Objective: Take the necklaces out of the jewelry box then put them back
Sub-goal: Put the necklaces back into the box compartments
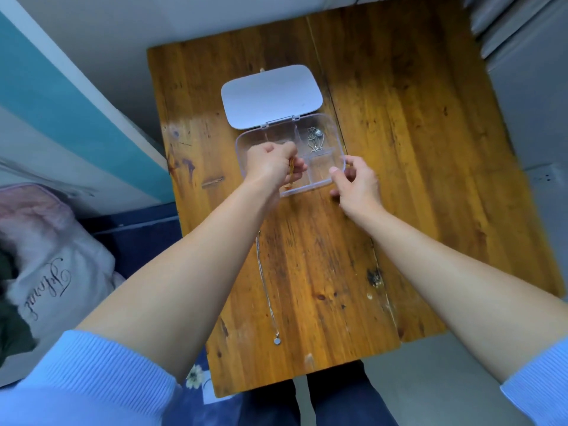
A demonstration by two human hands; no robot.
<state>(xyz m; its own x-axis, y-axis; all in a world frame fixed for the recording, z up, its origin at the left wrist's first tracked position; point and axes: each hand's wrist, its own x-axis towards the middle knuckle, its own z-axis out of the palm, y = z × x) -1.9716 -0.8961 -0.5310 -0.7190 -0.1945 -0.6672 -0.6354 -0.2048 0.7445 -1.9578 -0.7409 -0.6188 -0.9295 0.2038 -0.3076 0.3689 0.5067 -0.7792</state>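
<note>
A clear plastic jewelry box (333,124) lies open on the wooden table (399,149), its lid (272,95) folded back. My left hand (270,162) hovers over the box's left compartment and pinches a gold necklace (290,175) that hangs from its fingers. My right hand (356,182) grips the box's near right corner between thumb and fingers. A silver necklace with pendants (315,139) sits in the far right compartment. Another silver chain with a small round pendant (266,290) lies stretched out on the table, nearer to me.
The table stands beside a bed with a pink pillow (40,250) on the left. A grey cabinet (528,87) is at the right. My legs (338,401) show below the table's near edge.
</note>
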